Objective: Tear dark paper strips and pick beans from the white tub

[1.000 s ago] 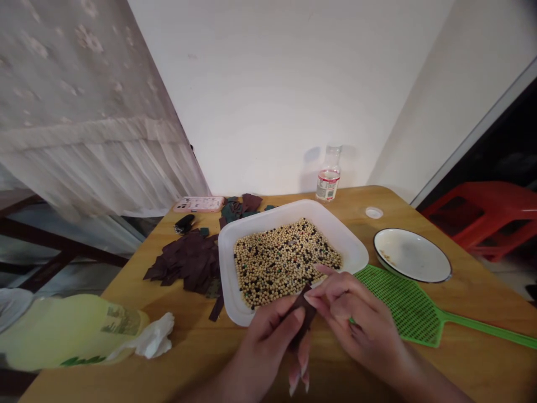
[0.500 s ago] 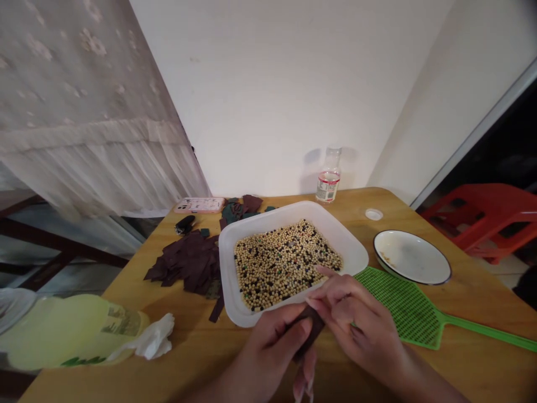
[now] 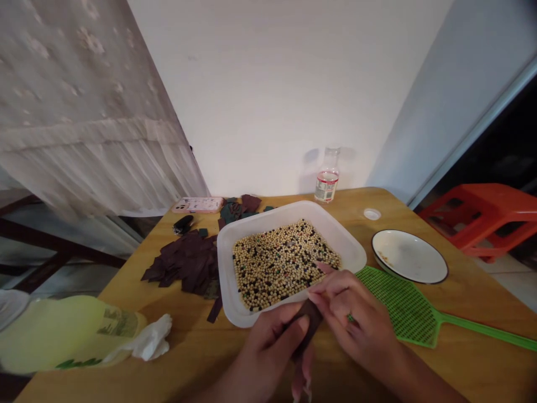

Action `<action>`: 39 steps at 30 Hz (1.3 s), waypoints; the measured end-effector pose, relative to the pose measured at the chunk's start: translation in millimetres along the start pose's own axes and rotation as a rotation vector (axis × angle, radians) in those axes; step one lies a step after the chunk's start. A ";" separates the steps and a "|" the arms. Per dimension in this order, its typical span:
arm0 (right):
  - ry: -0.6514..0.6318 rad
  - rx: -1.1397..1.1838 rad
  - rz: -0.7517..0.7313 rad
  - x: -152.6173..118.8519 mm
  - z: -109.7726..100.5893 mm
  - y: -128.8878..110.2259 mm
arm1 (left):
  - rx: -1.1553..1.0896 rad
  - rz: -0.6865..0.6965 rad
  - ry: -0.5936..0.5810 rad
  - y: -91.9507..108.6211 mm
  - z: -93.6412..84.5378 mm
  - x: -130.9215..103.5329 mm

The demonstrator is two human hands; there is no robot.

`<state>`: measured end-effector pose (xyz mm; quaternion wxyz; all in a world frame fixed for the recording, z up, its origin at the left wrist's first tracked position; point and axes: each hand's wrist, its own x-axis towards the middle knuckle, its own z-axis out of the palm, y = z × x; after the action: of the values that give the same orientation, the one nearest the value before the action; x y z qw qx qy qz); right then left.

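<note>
My left hand (image 3: 272,344) is closed round a dark brown strip of sheet material (image 3: 309,327), thumb along its face and fingers underneath. At the strip's upper end, my right hand (image 3: 356,319) pinches with thumb and index finger; its other fingers are partly curled, one reaching over the tub. A small green spot shows between the right fingers, too small to name. Just beyond both hands sits a white plastic tub (image 3: 229,280) of cream, black and a few coloured beads or seeds (image 3: 285,263). Left of it lies a pile of dark brown pieces (image 3: 187,262).
A green fly swatter (image 3: 403,308) and a white dark-rimmed dish (image 3: 411,260) lie right. Behind stand a clear bottle (image 3: 327,182) and a white cap (image 3: 372,214). Left are a phone (image 3: 197,205), keys (image 3: 183,225), a yellowish jug (image 3: 62,333) and a crumpled tissue (image 3: 153,338).
The right fingertips have shifted slightly up and left at the strip's end, showing more of its upper part. My left hand keeps its grip. The whole view has moved slightly.
</note>
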<state>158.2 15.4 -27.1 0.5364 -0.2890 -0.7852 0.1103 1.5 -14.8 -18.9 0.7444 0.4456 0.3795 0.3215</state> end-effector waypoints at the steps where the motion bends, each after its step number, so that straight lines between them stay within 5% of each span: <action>1: -0.012 0.005 -0.005 0.2 -0.1 -0.3 | 0.002 -0.004 -0.001 0.5 0.5 -0.3; 11: -0.071 0.001 -0.019 -3.3 0.5 1.0 | -0.066 -0.011 -0.006 -2.3 -2.0 0.8; 31: 0.120 -0.011 -0.008 2.9 -1.2 -3.5 | -0.238 0.029 -0.046 -9.5 -8.4 3.9; 36: -0.027 -0.017 -0.030 -3.4 3.4 -1.7 | -0.233 0.044 -0.073 -9.0 -8.1 4.9; 39: -0.002 -0.071 -0.026 -2.0 1.7 0.7 | -0.203 0.059 -0.077 -8.5 -6.9 4.1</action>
<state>157.4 15.0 -29.6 0.5264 -0.2974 -0.7930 0.0754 -1.2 -11.9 -29.9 0.7899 0.3908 0.3029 0.3627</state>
